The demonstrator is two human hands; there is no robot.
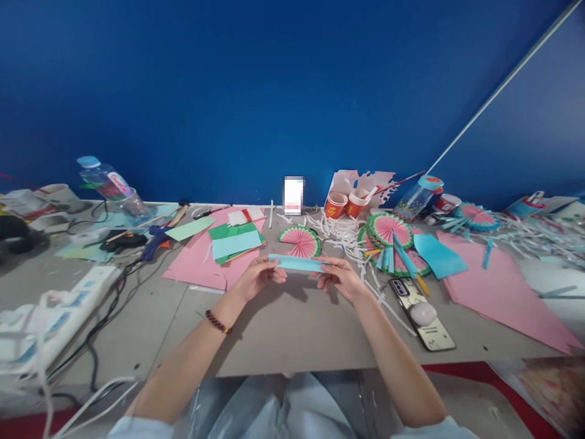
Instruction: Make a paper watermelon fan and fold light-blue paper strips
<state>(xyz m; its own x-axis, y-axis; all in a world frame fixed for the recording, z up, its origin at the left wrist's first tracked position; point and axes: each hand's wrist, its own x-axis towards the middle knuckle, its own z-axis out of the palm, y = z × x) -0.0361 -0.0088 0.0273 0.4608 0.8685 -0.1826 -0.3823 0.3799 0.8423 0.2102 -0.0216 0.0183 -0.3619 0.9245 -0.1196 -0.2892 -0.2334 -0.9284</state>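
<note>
A narrow light-blue paper strip (pixel 298 263) stretches level between my two hands, just above the table. My left hand (pixel 259 277) pinches its left end, thumb and fingers closed on it. At the other end, my right hand (pixel 340 277) grips the strip the same way. Right behind the strip lies a pleated paper fan (pixel 300 242), pink with a green edge, like a watermelon slice. To the left, a light-blue sheet (pixel 236 244) rests on green paper (pixel 218 233), over a large pink sheet (pixel 187 268).
A phone (pixel 423 317) with a white rounded object on it lies right of my right arm. Red paper cups (pixel 336 206), white paper scraps (pixel 342 235) and more pleated fans (pixel 390 231) stand behind. A power strip (pixel 77 317) with cables occupies the left, near a tilted bottle (pixel 104 180).
</note>
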